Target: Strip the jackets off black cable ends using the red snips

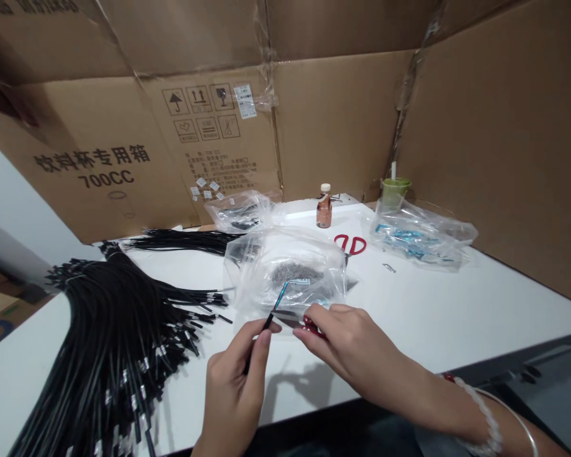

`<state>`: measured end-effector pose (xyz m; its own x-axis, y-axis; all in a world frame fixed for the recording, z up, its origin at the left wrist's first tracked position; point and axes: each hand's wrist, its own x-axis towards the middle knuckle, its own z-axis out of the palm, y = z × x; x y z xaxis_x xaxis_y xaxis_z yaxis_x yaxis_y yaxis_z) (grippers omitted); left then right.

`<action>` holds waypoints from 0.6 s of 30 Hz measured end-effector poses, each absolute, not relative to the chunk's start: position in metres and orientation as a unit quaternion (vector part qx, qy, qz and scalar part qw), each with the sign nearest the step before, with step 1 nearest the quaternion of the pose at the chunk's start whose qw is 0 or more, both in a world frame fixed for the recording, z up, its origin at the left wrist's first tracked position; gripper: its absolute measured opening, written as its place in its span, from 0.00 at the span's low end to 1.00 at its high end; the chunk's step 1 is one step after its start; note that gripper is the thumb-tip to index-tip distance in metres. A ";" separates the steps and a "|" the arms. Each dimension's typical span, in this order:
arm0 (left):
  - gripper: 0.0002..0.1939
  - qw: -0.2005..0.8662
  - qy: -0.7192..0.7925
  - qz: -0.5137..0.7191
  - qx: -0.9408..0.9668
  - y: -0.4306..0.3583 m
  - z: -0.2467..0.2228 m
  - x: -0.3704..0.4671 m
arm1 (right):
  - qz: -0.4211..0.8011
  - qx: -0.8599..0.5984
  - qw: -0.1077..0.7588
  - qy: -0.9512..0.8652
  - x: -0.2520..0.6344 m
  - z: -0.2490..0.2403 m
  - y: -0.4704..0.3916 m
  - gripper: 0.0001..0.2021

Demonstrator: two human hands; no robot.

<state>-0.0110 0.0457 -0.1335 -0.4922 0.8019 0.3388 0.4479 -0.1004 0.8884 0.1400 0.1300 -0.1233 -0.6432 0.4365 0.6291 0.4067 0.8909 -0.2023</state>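
In my left hand [240,371], a thin black cord [268,322] is pinched between thumb and fingers. A slim shiny blue piece [280,297] sticks up from the cord's upper end. My right hand [347,336] grips red-handled scissors [310,325], their fingers partly hiding the handles. The blades point left and touch or nearly touch the cord just above my left thumb; I cannot tell which. Just beyond both hands lies a clear plastic bag [247,285] with a heap of small grey pieces [292,274] inside.
A large bundle of black cords [118,317] covers the table's left side, with more cords [185,241] behind. Another pair of red-handled scissors [349,245], a small bottle [324,208], a bag of blue pieces [419,241] and a green cup [394,190] stand farther back. Cardboard walls [333,120] enclose the table.
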 end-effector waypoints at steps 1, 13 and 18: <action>0.12 0.159 0.654 0.565 0.476 0.046 -0.134 -0.011 | 0.027 -0.234 0.352 -0.906 0.140 -0.124 0.131 0.28; 0.10 0.520 0.518 0.609 0.300 0.101 -0.127 -0.021 | 0.190 -0.345 0.193 -0.899 0.124 -0.110 0.184 0.15; 0.16 0.622 0.467 0.603 0.177 0.126 -0.110 -0.024 | 0.244 -0.312 0.152 -0.905 0.108 -0.108 0.225 0.21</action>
<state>-0.0235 0.1264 -0.1102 -0.1638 0.9157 -0.3668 -0.5846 0.2094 0.7838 0.1075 0.2246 -0.1085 -0.7587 0.6397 0.1230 0.4913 0.6858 -0.5369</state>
